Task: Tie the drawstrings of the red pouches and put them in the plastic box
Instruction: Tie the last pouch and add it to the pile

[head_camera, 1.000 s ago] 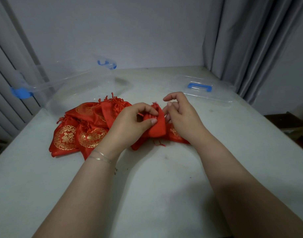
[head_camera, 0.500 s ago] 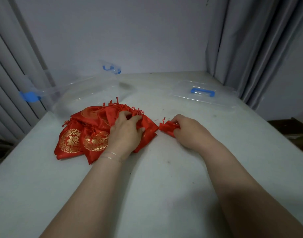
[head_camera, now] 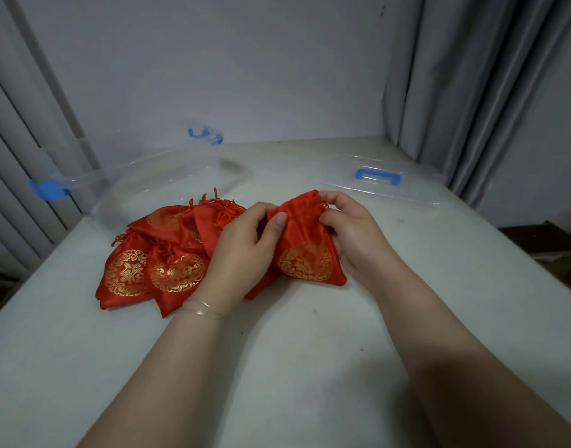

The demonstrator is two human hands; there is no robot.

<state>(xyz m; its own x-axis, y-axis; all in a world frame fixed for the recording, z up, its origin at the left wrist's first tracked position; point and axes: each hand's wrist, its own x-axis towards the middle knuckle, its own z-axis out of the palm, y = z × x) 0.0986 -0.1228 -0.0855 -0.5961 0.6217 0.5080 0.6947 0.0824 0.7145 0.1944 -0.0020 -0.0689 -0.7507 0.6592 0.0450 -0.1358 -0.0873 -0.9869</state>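
1. I see the white table (head_camera: 310,350) carrying everything; from here it reads as the work surface, with the clear plastic box (head_camera: 142,179) parked open at the far left, blue latches on its rim, so finished pouches can drop in without a lid in the way
2. The clear lid (head_camera: 390,185) with its blue handle lies flat at the far right, well apart from the box, which I judge keeps the box mouth free
3. The pile of red pouches (head_camera: 155,253) sits just in front of the box, overlapping, gold medallions up, tasselled cords spilling toward the box; nothing red shows inside the box, so I take it the task is in its early part
4. The red pouch (head_camera: 305,250) in hand is between both hands, its bottom edge resting on the table near the pile, its neck raised; it is glossy red satin with a round gold emblem low on its face, and its mouth looks loosely gathered, not cinched
5. My left hand (head_camera: 245,247) grips the pouch's left upper edge, thumb pressed on the front of the fabric, I think to steady it
6. My right hand (head_camera: 352,234) has its fingertips curled together, pinching the neck by the drawstring (head_camera: 324,205), placed, I judge, to pull it tight
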